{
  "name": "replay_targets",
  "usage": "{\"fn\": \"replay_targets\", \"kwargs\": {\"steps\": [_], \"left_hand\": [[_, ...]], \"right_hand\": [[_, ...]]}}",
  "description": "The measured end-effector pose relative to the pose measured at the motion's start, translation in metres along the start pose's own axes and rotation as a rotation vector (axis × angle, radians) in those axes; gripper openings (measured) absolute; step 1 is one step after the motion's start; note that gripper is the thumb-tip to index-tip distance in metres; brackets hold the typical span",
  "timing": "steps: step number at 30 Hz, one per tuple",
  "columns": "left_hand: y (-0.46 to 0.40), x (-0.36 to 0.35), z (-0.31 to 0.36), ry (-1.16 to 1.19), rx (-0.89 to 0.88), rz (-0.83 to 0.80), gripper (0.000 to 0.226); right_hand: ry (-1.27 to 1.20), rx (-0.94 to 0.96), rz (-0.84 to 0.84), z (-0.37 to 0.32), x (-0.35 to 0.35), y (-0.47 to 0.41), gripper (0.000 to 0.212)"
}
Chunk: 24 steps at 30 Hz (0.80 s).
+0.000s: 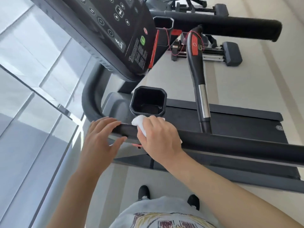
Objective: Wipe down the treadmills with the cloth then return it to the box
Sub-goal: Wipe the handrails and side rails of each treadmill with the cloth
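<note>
The right hand [158, 137] presses a white cloth [139, 123] onto the treadmill's black side handrail [230, 145], just below the square cup holder [148, 101]; its grip is closed over the cloth; the left hand [100, 137] rests on the handrail's end, left of the cup holder, fingers [111, 120] spread apart, clamping nothing; the console [115, 30] sits above the cup holder.

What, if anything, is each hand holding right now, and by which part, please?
The right hand presses a bunched white cloth onto the treadmill's handrail, palm over its middle. The left hand holds nothing, its fingers resting on the rail.
</note>
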<state>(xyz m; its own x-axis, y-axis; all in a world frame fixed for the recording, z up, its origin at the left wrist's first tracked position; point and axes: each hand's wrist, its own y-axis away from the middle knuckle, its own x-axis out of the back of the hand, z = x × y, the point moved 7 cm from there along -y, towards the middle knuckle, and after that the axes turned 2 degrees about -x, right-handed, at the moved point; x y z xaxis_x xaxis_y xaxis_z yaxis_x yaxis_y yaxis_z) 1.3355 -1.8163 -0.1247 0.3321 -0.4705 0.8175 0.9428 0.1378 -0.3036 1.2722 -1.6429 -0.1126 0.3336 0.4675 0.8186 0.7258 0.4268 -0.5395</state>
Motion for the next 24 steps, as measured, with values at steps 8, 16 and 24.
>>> {"fn": "replay_targets", "kwargs": {"steps": [8, 16, 24], "left_hand": [[-0.005, 0.003, -0.022, 0.054, -0.012, -0.028, 0.056], [-0.009, -0.033, 0.030, 0.167, -0.208, -0.083, 0.036], [-0.017, -0.073, 0.089, 0.190, -0.314, -0.170, 0.031]], "right_hand": [[-0.087, 0.044, -0.013, -0.062, -0.033, -0.030, 0.015], [0.015, -0.005, 0.089, 0.034, 0.025, 0.015, 0.017], [0.238, -0.517, 0.004, 0.209, 0.105, 0.077, 0.044]]}}
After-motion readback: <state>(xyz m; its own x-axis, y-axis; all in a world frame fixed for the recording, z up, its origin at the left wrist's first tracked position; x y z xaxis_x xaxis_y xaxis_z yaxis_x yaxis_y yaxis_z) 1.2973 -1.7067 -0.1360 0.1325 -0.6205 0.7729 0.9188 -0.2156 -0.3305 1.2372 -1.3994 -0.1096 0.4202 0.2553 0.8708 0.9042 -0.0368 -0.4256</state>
